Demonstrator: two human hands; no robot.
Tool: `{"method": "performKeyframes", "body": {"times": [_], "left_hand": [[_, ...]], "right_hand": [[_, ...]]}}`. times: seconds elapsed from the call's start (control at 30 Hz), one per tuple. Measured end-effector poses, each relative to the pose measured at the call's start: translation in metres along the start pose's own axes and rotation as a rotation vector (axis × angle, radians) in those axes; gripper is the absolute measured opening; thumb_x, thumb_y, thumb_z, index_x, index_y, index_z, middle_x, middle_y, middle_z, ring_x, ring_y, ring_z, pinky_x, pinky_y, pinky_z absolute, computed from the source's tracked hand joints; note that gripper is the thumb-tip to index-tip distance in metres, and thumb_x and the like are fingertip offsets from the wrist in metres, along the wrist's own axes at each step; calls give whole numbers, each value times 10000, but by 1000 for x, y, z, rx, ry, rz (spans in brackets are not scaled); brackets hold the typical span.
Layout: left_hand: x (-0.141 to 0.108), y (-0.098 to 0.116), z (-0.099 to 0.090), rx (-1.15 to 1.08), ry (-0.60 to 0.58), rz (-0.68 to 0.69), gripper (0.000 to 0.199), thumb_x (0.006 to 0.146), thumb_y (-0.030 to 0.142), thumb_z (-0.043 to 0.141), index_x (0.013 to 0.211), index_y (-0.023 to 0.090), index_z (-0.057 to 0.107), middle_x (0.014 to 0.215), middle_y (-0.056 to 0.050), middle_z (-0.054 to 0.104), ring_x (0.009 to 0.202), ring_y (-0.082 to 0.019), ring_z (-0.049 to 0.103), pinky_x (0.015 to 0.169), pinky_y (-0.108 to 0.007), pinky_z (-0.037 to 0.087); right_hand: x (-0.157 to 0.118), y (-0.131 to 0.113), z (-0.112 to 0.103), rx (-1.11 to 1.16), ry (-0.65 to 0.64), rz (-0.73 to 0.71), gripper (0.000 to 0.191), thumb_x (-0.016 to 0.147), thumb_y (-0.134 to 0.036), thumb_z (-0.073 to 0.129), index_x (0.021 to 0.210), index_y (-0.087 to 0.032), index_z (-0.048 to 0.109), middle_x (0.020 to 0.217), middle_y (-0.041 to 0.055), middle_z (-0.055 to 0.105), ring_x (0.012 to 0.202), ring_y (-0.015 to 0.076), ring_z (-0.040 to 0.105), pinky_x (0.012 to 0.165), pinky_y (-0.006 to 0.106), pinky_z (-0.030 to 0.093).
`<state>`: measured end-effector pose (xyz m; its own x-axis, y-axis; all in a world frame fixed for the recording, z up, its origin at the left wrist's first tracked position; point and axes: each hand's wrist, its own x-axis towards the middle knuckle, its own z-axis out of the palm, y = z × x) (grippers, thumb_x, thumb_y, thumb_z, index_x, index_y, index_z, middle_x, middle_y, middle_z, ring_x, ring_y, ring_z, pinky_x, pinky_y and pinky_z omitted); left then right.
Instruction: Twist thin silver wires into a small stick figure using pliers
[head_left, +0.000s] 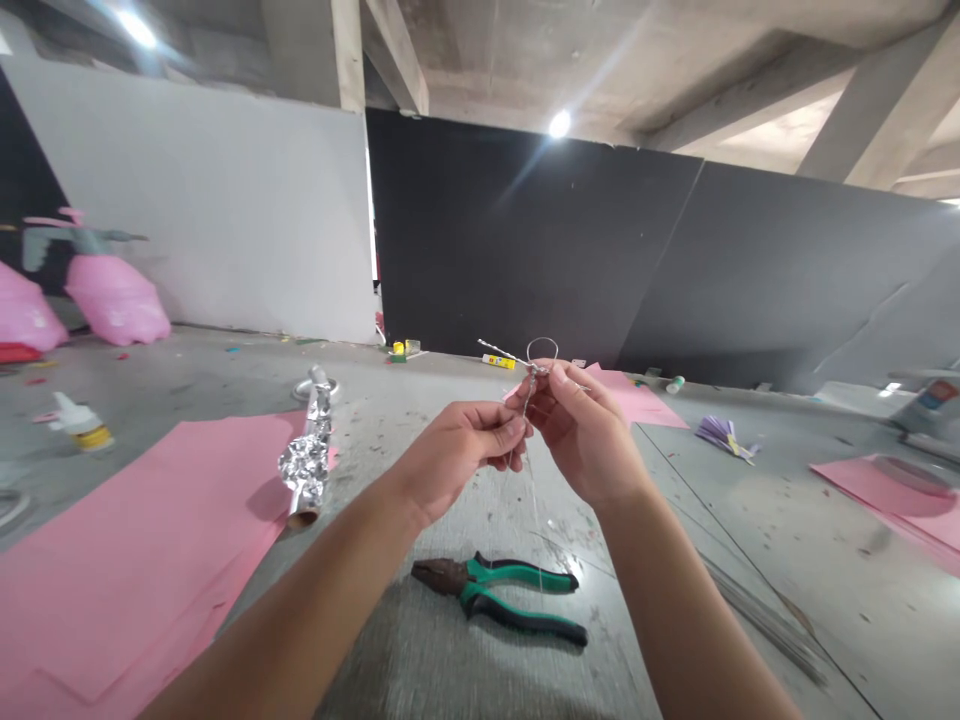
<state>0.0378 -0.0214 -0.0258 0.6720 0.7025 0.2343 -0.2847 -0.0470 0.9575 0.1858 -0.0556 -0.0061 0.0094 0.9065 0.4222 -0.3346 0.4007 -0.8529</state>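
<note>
Where left hand (457,450) and right hand (585,440) meet, fingers (561,385) pinch twisted wire (525,358) — its loop (542,338) just above.

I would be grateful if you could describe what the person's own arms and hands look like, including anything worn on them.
The left hand and right hand are bare, with no gloves, rings, watch or bracelet in view, and the nails look short. The left forearm and right forearm are bare too, with no sleeve showing and no visible markings.
</note>
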Motion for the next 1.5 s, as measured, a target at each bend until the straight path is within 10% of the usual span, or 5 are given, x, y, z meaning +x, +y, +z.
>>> {"method": "performKeyframes", "body": {"times": [0.37,0.57,0.8,1.07,1.5], "left_hand": [[0,2,-1,20,97,-27,182,850,300,666,753,147,667,641,3,579,638,-122,526,687,-299,371],[2,1,0,106,185,-5,199,822,326,679,735,148,668,635,11,575,621,-120,503,666,-301,365],[4,1,1,195,257,-2,207,810,348,681,749,150,674,645,12,571,622,-119,488,653,-295,372],[1,3,-1,166,262,-4,182,808,323,687,739,155,685,654,6,584,639,-118,519,674,-296,390],[1,2,-2,215,116,37,225,862,312,624,684,173,635,652,11,559,673,-141,487,701,-315,361]], "right_hand": [[14,14,-17,-356,599,-56,223,769,-299,694,924,-215,556,809,-9,553,680,127,553,615,298,443],[1,-2,-7,-444,380,-456,136,855,-299,600,965,-226,565,744,-16,509,648,124,503,598,293,425],[-2,-5,-7,-663,310,-509,269,806,-329,673,1023,-228,550,830,-4,529,647,121,520,579,289,435],[13,-6,-50,-1287,740,-303,148,744,-171,583,887,-192,617,857,53,624,627,162,555,696,400,448],[-2,-9,-9,-1169,228,-529,206,888,-207,550,1001,-136,707,834,59,714,723,148,627,675,314,509]]}}
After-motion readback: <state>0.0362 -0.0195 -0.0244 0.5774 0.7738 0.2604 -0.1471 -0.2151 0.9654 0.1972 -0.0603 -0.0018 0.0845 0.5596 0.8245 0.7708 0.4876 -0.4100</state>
